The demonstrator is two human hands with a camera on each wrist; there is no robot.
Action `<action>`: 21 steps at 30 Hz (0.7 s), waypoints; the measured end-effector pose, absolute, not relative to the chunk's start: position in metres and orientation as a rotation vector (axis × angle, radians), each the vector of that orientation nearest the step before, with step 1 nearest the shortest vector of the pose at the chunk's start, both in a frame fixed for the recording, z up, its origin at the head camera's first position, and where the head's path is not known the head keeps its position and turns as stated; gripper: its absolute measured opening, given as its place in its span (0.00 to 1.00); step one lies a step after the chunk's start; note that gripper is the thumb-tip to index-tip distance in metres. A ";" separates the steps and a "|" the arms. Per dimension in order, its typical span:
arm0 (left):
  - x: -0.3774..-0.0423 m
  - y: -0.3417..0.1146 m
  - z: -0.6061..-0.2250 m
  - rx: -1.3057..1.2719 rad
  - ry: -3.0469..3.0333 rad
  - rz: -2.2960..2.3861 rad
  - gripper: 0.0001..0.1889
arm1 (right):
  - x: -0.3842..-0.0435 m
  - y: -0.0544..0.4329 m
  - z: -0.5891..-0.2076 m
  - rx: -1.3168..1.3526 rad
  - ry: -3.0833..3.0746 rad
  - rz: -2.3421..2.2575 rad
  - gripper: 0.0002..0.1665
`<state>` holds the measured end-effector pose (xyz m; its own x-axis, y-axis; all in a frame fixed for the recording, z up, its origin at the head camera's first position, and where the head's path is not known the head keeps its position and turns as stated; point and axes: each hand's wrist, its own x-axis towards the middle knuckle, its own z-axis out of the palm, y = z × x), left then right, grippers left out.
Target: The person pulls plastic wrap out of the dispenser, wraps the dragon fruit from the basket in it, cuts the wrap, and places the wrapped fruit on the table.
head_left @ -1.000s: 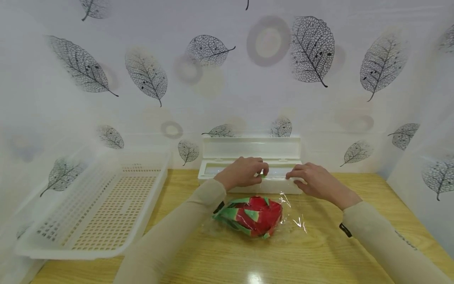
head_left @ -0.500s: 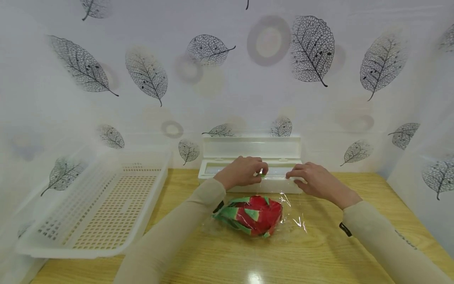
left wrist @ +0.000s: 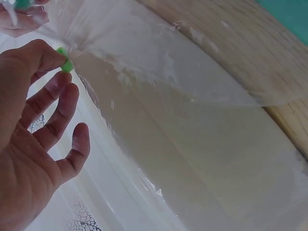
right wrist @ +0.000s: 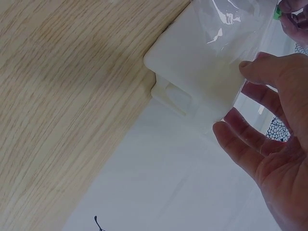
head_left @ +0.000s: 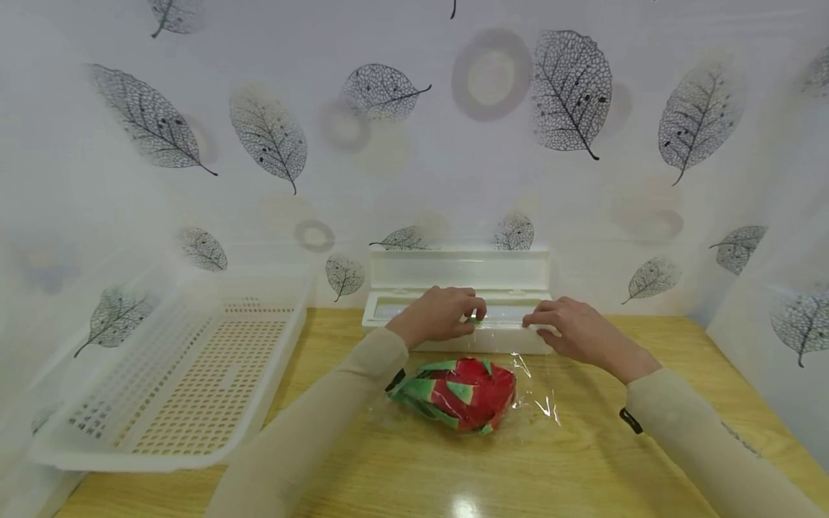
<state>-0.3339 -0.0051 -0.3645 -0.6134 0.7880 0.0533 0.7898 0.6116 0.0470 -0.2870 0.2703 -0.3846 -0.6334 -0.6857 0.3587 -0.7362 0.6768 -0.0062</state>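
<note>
A white cling film dispenser [head_left: 512,341] stands against the back wall, its lid [head_left: 453,270] raised. My left hand [head_left: 440,315] pinches a small green slide cutter [left wrist: 65,59] between thumb and forefinger at the box's front edge; the other fingers are spread. At the right end of that edge, my right hand [head_left: 573,327] grips the box, thumb in front and fingers behind. Clear cling film [right wrist: 224,21] hangs over the front of the box and reaches the table. In front of the dispenser lies a red dragon fruit [head_left: 476,392] with green scales, covered by film.
A white plastic basket [head_left: 255,403] with a perforated bottom stands on the left. The wooden table [head_left: 401,475] runs up to a pale leaf-printed sheet [head_left: 427,173] at the back and sides.
My left hand has shifted slightly left along the dispenser's edge with the green slide cutter. My right hand and the dragon fruit stay in place.
</note>
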 end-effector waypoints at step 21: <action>-0.327 -0.011 -0.370 -1.315 -2.784 -0.223 0.07 | -0.286 0.271 -0.387 1.145 -2.534 0.211 0.17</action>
